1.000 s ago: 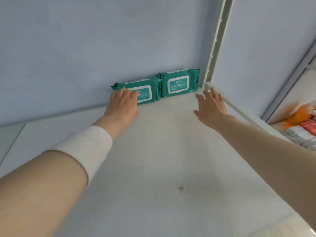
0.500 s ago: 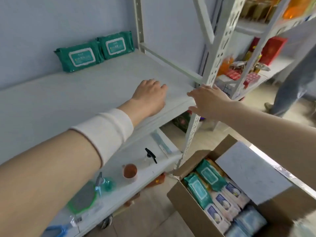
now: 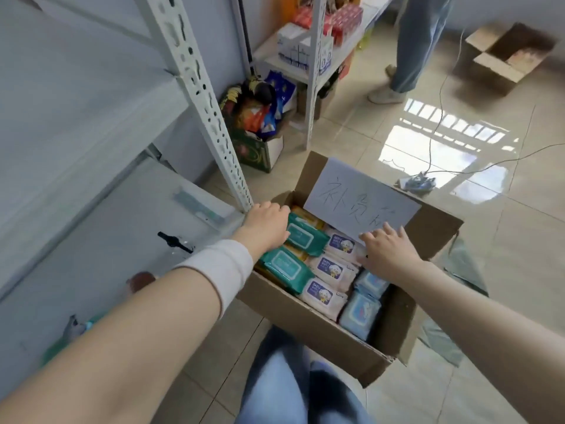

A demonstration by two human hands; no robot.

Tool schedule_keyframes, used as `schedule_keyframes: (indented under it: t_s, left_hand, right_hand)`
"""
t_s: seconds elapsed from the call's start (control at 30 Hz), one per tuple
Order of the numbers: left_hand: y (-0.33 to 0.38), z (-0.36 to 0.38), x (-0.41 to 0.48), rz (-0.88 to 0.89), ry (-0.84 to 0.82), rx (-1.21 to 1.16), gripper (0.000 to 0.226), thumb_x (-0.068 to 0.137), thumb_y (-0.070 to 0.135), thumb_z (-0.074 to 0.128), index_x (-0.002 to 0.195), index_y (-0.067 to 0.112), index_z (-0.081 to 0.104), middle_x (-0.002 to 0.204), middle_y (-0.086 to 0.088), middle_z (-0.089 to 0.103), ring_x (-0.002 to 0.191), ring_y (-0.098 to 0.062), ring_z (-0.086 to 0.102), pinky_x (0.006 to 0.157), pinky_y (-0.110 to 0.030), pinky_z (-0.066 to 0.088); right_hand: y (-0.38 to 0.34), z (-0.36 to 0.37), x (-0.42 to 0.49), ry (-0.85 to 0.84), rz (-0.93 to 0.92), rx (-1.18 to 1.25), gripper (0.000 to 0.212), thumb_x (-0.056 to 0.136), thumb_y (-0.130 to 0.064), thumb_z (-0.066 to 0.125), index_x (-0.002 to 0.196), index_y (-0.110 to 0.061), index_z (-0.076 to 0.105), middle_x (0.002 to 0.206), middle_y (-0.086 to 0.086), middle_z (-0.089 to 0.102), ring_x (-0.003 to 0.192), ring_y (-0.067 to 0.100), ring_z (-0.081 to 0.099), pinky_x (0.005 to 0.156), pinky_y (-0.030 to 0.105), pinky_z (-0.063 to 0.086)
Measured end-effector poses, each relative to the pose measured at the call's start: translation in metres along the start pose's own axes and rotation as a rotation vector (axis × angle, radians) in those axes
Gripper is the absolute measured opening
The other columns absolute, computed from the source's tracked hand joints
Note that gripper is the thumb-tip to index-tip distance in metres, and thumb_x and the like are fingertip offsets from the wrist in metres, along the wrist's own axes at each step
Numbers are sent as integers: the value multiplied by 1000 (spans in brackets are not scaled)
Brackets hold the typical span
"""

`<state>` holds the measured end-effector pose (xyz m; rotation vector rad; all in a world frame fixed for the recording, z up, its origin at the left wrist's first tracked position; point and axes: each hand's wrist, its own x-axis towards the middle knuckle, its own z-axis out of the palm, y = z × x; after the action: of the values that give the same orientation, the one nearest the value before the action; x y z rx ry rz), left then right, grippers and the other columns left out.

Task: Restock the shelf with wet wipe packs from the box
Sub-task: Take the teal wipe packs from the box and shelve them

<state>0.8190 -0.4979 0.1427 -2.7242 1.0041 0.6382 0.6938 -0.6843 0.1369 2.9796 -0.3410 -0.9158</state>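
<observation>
Down in the open cardboard box (image 3: pixel 305 319) on the tiled floor lie the wet wipe packs: teal packs (image 3: pixel 284 267) on the left, pink-and-white packs (image 3: pixel 331 267) in the middle, blue packs (image 3: pixel 360 313) on the right. The left hand (image 3: pixel 266 228) is on the rear teal pack with its fingertips hidden past the knuckles, so a grip cannot be told. The right hand (image 3: pixel 389 254) is flat, fingers spread and holding nothing, over the pink-and-white packs by a handwritten paper sheet (image 3: pixel 360 200) — with the white shelf (image 3: pixel 76 102) just left of the box.
</observation>
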Motion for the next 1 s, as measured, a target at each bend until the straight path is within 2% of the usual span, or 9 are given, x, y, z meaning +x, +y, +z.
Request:
schedule_keyframes:
  t_s: [0.27, 0.4, 0.47, 0.57, 0.67, 0.73, 0.83, 0.93, 1.0]
  left_hand:
    - [-7, 114, 108, 83, -278, -103, 64, 92, 35, 52, 146, 14, 24, 148, -9, 37, 137, -27, 32, 111, -39, 29]
    - [-14, 162, 174, 131, -236, -51, 75, 91, 38, 53, 150, 14, 13, 158, -9, 14, 146, -25, 13, 118, -36, 12]
    - [-19, 187, 217, 190, -197, -9, 79, 88, 38, 58, 149, 14, 14, 157, -12, 16, 146, -27, 12, 118, -37, 9]
    - [-27, 213, 268, 271, -195, 27, 78, 83, 35, 65, 146, 14, 24, 154, -11, 24, 144, -28, 18, 118, -40, 13]
    - [-31, 225, 294, 368, -260, 112, 74, 82, 34, 66, 143, 13, 30, 148, -10, 31, 135, -29, 32, 113, -40, 23]
    - [-31, 225, 304, 386, -304, 110, 74, 80, 35, 69, 140, 12, 32, 144, -10, 34, 129, -30, 38, 104, -41, 34]
    - [-31, 223, 314, 378, -423, 67, 75, 74, 38, 74, 135, 12, 39, 137, -9, 41, 123, -28, 42, 97, -37, 39]
    - [-30, 220, 319, 359, -492, -1, 70, 69, 41, 77, 126, 13, 48, 125, -8, 54, 114, -25, 50, 91, -32, 43]
    - [-30, 219, 318, 324, -496, -69, 72, 67, 43, 79, 126, 15, 49, 122, -7, 58, 110, -24, 54, 87, -31, 45]
  right_hand:
    - [-35, 140, 63, -324, 185, 434, 68, 91, -53, 44, 144, -14, 28, 140, 9, 46, 133, 27, 38, 108, 39, 31]
    - [-65, 201, 112, -440, 297, 805, 76, 87, -54, 51, 145, -12, 23, 142, 10, 45, 130, 27, 44, 102, 34, 38]
    - [-78, 230, 144, -461, 397, 1017, 76, 85, -52, 57, 141, -9, 30, 140, 10, 48, 127, 27, 48, 102, 33, 40]
    - [-94, 264, 185, -471, 499, 1197, 63, 84, -49, 60, 128, -6, 47, 128, 12, 58, 118, 26, 55, 91, 28, 43]
    - [-110, 281, 208, -441, 573, 1423, 52, 83, -35, 67, 125, -7, 52, 124, 6, 62, 113, 19, 58, 81, 17, 39]
    - [-120, 287, 215, -423, 703, 1592, 64, 76, -28, 75, 127, -3, 46, 126, 1, 58, 113, 15, 56, 85, 19, 38]
    - [-129, 293, 219, -431, 875, 1696, 80, 67, -27, 83, 129, -1, 40, 130, 12, 56, 116, 24, 56, 89, 25, 41]
    - [-130, 292, 219, -517, 890, 1804, 73, 68, -25, 83, 127, -3, 47, 127, 11, 59, 99, 19, 58, 83, 23, 43]
    - [-129, 290, 218, -551, 862, 1850, 63, 72, -24, 79, 125, -4, 52, 122, 9, 62, 83, 10, 56, 72, 18, 44]
